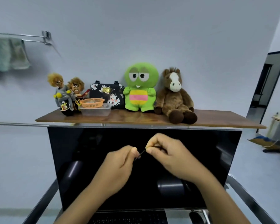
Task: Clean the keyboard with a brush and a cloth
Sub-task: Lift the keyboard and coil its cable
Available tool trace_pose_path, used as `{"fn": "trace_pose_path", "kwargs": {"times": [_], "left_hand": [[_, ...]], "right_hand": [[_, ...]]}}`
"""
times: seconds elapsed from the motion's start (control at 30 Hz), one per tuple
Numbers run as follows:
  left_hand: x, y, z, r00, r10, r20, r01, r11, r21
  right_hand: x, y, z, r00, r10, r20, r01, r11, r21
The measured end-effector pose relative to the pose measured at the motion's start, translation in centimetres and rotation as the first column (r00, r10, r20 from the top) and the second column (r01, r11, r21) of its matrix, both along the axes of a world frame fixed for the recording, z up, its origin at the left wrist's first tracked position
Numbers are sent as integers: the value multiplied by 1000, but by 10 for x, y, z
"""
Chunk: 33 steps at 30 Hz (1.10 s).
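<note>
Both hands are raised in front of a dark monitor screen (87, 151). My left hand (118, 165) and my right hand (170, 157) each pinch one end of a thin black strand-like thing (140, 155) stretched between thumb and fingers. What the thin black thing is cannot be told. The black keyboard (128, 219) lies at the bottom edge, mostly hidden below my forearms. A dark mouse (196, 216) sits to its right. No brush shows. A greenish cloth (8, 54) hangs on a wall rail at the upper left.
A wooden shelf (217, 122) above the monitor carries two small dolls (66, 92), an orange basket (91, 102) on a clear plastic tub, a floral bag (106, 92), a green plush (140, 88) and a brown plush horse (174, 97). A doorway (265, 81) opens at the right.
</note>
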<state>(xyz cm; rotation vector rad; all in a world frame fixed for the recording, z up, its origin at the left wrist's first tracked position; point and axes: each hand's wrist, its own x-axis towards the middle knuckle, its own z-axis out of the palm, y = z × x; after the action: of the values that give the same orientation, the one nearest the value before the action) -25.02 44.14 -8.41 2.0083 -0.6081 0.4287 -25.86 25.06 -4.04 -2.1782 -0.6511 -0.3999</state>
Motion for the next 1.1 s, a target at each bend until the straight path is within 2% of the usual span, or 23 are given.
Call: {"fn": "trace_pose_path", "kwargs": {"times": [0.07, 0.13, 0.2, 0.27, 0.33, 0.37, 0.4, 0.43, 0.47, 0.5, 0.57, 0.6, 0.63, 0.7, 0.73, 0.8, 0.87, 0.9, 0.93, 0.97, 1.0, 1.03, 1.1], "left_hand": [[-16, -5, 5, 963, -163, -213, 104, 959, -263], [-31, -9, 19, 825, -439, -357, 129, 760, -637], [-38, -11, 38, 695, -693, -192, 66, 327, -943], [-28, -6, 59, 763, -646, 21, 10, -22, -1000], [-8, 5, 76, 882, -460, 101, 54, -114, -992], [3, 9, 83, 925, -365, 109, 100, -44, -994], [13, 11, 83, 968, -236, 82, 123, 165, -979], [22, 13, 79, 997, -58, 48, 70, 496, -865], [28, 14, 70, 992, 113, 62, -53, 800, -598], [30, 14, 61, 977, 184, 108, -151, 953, -262], [26, 12, 42, 986, 144, 88, -160, 966, 203], [19, 11, 34, 996, 89, 15, -90, 964, 250], [10, 9, 28, 996, -2, -89, 19, 982, 190], [-10, 3, 20, 917, -268, -295, 228, 960, -165], [-21, 0, 22, 835, -431, -343, 283, 870, -404], [-34, -6, 31, 683, -693, -231, 271, 535, -800], [-34, -9, 40, 704, -708, -62, 187, 269, -945], [-29, -10, 43, 777, -629, -33, 175, 266, -948], [-21, -9, 44, 870, -490, -46, 165, 379, -911], [-12, -6, 42, 962, -270, -53, 125, 601, -790], [-5, -3, 36, 1000, -27, -7, 19, 837, -546], [-1, -1, 30, 993, 98, 71, -76, 960, -268], [1, -3, 15, 986, 127, 110, -131, 991, 35]], "right_hand": [[10, -6, 10, 1000, 1, -8, -1, 999, 49], [17, -6, 11, 1000, 0, -20, 2, 993, 116], [21, -2, 2, 1000, -16, 0, 16, 992, 127], [20, 6, -16, 1000, -15, -23, 17, 998, 55], [13, 14, -34, 992, 28, -126, -31, 999, -19], [8, 18, -40, 983, 49, -174, -62, 996, -69], [4, 20, -43, 977, 64, -201, -91, 988, -127], [-1, 23, -43, 977, 71, -203, -108, 979, -176], [-3, 24, -39, 982, 72, -174, -106, 975, -196], [-4, 23, -33, 991, 63, -114, -84, 977, -195], [-1, 15, -15, 998, 22, 52, -14, 987, -160], [3, 8, -5, 992, 1, 123, 17, 989, -145], [7, 1, 3, 987, -14, 160, 36, 990, -135], [14, -10, 11, 986, -25, 162, 44, 992, -117], [16, -12, 10, 986, -25, 164, 42, 994, -100], [19, -6, -3, 985, -43, 168, 52, 997, -52], [14, 9, -24, 992, -31, 126, 40, 996, -75], [10, 19, -35, 996, -4, 90, 16, 991, -131], [4, 27, -42, 997, 19, 70, -5, 979, -205], [0, 33, -47, 996, 35, 80, -11, 960, -279], [-5, 36, -48, 992, 39, 123, 6, 940, -340], [-8, 35, -44, 979, 34, 200, 47, 922, -385], [-11, 29, -29, 951, 54, 305, 92, 892, -443]]}}
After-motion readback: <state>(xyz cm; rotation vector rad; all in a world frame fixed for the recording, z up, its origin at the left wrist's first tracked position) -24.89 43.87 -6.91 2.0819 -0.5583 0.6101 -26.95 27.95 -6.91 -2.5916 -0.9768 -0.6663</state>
